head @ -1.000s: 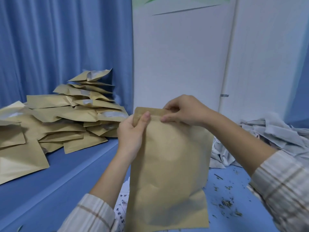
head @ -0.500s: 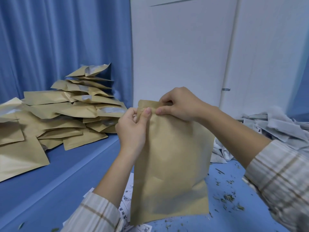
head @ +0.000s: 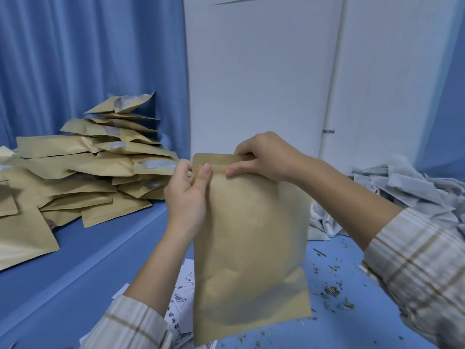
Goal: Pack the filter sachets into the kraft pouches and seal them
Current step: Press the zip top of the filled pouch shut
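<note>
Pouch (head: pixel 251 248): I hold it upright over the blue table (head: pixel 100 248), so the contents settle away from the top.
Left hand (head: pixel 187 195): pinches the strip's left end, steadying it.
Right hand (head: pixel 264 157): pinches the strip farther along, pressing it closed.

Blue-draped corner with a white door behind a blue counter.

Pleated blue curtain (head: pixel 83 59) hanging up and to the left of the hands, running to the corner. Straight above and behind the hands, a plain white door (head: pixel 261 79); beside it to the right, a white panel (head: pixel 392 79) with a small metal clip (head: pixel 328 131) on its edge. Farther right, blue wall (head: pixel 450 84). Below and around the hands, a blue counter (head: pixel 105 245). Soft, even light, bluish in cast.
</note>
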`<move>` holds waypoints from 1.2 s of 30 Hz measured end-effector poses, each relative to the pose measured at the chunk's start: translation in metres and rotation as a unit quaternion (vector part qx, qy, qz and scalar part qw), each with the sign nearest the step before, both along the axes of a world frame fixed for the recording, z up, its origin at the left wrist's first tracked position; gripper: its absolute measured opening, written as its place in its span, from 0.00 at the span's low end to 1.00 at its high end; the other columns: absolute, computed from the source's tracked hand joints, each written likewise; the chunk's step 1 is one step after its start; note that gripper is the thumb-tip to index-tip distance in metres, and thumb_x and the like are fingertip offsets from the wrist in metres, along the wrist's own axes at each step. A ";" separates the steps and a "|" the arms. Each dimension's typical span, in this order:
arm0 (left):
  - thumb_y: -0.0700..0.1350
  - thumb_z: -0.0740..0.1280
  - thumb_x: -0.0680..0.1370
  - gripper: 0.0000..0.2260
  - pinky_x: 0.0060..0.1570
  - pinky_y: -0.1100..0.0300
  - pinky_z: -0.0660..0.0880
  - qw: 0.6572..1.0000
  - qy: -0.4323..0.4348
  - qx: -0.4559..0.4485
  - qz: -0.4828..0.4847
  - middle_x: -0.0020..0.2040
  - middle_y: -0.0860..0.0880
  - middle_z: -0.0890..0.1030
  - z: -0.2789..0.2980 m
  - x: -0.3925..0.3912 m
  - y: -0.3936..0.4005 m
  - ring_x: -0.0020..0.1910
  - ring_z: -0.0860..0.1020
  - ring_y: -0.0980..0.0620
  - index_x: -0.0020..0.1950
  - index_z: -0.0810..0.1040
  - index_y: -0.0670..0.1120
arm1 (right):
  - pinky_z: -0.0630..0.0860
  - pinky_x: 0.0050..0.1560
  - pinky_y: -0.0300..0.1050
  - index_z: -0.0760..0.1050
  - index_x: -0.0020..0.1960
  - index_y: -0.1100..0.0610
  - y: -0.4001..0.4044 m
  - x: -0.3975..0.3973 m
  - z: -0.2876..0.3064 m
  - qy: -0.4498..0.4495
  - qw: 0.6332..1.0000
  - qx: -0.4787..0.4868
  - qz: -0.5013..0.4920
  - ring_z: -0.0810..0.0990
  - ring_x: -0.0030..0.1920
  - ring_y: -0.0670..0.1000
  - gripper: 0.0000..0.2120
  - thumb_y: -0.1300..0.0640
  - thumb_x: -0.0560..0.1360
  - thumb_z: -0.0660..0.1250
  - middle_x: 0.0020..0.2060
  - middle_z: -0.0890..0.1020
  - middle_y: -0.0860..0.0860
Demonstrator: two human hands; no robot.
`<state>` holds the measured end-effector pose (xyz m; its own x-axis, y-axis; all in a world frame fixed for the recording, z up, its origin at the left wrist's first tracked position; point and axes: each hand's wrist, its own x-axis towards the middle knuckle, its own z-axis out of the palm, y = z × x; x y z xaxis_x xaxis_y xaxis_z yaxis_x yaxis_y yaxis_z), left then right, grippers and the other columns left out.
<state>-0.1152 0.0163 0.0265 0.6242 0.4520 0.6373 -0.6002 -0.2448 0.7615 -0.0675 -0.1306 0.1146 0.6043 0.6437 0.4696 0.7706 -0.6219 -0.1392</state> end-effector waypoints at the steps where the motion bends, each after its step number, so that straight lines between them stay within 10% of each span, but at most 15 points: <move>1: 0.47 0.66 0.78 0.15 0.33 0.58 0.59 1.000 -0.002 0.004 0.014 0.27 0.55 0.67 0.000 -0.001 0.000 0.29 0.63 0.55 0.35 0.65 0.46 | 0.64 0.34 0.45 0.68 0.28 0.54 -0.002 -0.001 -0.002 -0.011 1.000 0.008 -0.006 0.66 0.28 0.46 0.22 0.40 0.68 0.70 0.23 0.68 0.47; 6: 0.50 0.67 0.76 0.16 0.37 0.55 0.59 0.999 -0.023 -0.022 -0.006 0.32 0.43 0.68 -0.002 -0.002 0.001 0.34 0.62 0.48 0.42 0.67 0.37 | 0.68 0.36 0.46 0.76 0.37 0.59 0.001 -0.004 -0.008 -0.072 0.997 0.038 0.019 0.72 0.33 0.51 0.23 0.38 0.68 0.69 0.28 0.76 0.52; 15: 0.45 0.72 0.74 0.07 0.33 0.63 0.71 0.988 0.021 -0.096 -0.117 0.31 0.51 0.79 0.002 -0.004 -0.005 0.32 0.74 0.55 0.39 0.78 0.44 | 0.56 0.29 0.41 0.57 0.25 0.55 -0.007 -0.003 -0.019 -0.278 0.957 0.036 -0.070 0.60 0.25 0.56 0.29 0.35 0.67 0.66 0.19 0.55 0.51; 24: 0.49 0.73 0.67 0.07 0.37 0.64 0.76 0.987 0.012 -0.108 -0.122 0.36 0.52 0.84 0.003 -0.006 0.010 0.35 0.80 0.56 0.41 0.81 0.47 | 0.55 0.27 0.36 0.75 0.34 0.65 -0.071 0.010 -0.002 0.037 0.997 0.062 -0.035 0.60 0.28 0.45 0.25 0.41 0.62 0.74 0.25 0.63 0.49; 36: 0.48 0.73 0.67 0.05 0.34 0.67 0.75 0.987 -0.015 -0.104 -0.125 0.35 0.54 0.84 0.003 -0.009 0.012 0.33 0.80 0.59 0.40 0.81 0.48 | 0.64 0.29 0.28 0.81 0.33 0.49 -0.084 0.003 -0.002 0.115 0.984 0.137 -0.019 0.71 0.28 0.38 0.11 0.44 0.57 0.76 0.24 0.77 0.42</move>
<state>-0.1243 0.0288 0.0297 0.7151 0.4091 0.5668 -0.6449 0.0733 0.7607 -0.0647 -0.2150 0.1122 0.7366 0.4863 0.4701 0.6755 -0.5651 -0.4738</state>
